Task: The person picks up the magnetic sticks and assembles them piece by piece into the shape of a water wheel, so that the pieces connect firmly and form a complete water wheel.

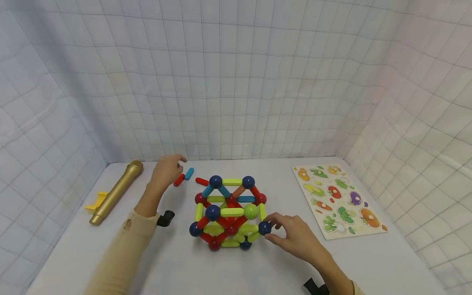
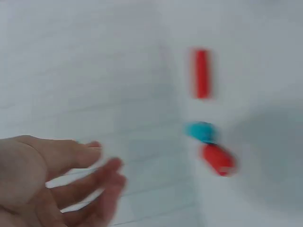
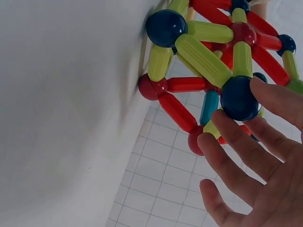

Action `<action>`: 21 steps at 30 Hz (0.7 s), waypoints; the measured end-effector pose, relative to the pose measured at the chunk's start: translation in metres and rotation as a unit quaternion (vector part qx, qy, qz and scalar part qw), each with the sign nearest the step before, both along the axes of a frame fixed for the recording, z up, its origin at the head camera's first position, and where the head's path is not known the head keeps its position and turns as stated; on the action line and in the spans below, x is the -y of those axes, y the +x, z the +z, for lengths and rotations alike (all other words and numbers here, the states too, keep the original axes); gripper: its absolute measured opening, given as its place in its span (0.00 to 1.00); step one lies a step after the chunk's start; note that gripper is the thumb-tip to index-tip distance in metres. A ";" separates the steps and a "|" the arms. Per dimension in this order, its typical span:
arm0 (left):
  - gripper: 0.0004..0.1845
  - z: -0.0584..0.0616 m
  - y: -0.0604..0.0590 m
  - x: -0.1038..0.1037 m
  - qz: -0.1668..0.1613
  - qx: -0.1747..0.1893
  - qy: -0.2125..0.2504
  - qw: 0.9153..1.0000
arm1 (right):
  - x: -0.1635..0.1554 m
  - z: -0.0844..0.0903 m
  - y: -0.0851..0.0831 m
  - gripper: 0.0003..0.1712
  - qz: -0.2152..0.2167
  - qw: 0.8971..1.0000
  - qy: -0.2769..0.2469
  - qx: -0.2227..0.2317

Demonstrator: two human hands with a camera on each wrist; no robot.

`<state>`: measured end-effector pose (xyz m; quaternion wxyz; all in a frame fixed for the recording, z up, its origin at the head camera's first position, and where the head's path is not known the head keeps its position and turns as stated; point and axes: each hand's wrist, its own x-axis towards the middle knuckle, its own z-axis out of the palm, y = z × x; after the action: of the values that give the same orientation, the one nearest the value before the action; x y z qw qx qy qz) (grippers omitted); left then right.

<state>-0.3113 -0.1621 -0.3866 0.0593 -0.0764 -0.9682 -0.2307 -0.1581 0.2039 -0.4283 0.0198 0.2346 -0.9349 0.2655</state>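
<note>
A magnetic-stick structure (image 1: 231,212) of rods and balls in green, red and blue stands on the table. My right hand (image 1: 295,237) is at its right corner, thumb and fingers pinching a dark blue ball (image 3: 240,98). The other right fingers spread below that ball in the right wrist view. My left hand (image 1: 167,170) is farther back on the left, fingers loosely bent and holding nothing. Close beside it lie a red rod (image 1: 179,180) and a blue rod (image 1: 189,173), end to end. Another red rod (image 2: 202,74) lies apart from them.
At the left, a gold microphone-shaped object (image 1: 116,192) lies across a yellow piece (image 1: 97,201). A vegetable puzzle board (image 1: 337,200) lies at the right. Grid-patterned cloth walls (image 1: 236,82) rise behind and beside the white table (image 1: 177,262).
</note>
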 end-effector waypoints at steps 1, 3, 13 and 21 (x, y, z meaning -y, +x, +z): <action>0.17 -0.011 -0.011 0.004 0.011 0.043 -0.039 0.998 | 0.001 -0.001 0.001 0.18 0.000 1.000 0.001 0.000; 0.20 -0.030 -0.026 0.009 0.016 0.107 -0.104 0.989 | 0.002 -0.002 0.003 0.18 -0.003 1.000 0.006 -0.004; 0.17 -0.066 -0.034 0.015 0.040 0.088 -0.169 0.981 | 0.002 -0.001 -0.001 0.19 -0.001 0.999 0.016 -0.034; 0.25 -0.021 -0.008 0.033 0.040 0.092 -0.113 0.988 | 0.002 0.001 -0.007 0.19 0.006 0.999 0.007 -0.042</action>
<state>-0.3190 -0.1952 -0.4078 -0.0301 -0.0226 -0.9917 -0.1230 -0.1652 0.2020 -0.4271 0.0556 0.2511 -0.9338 0.2488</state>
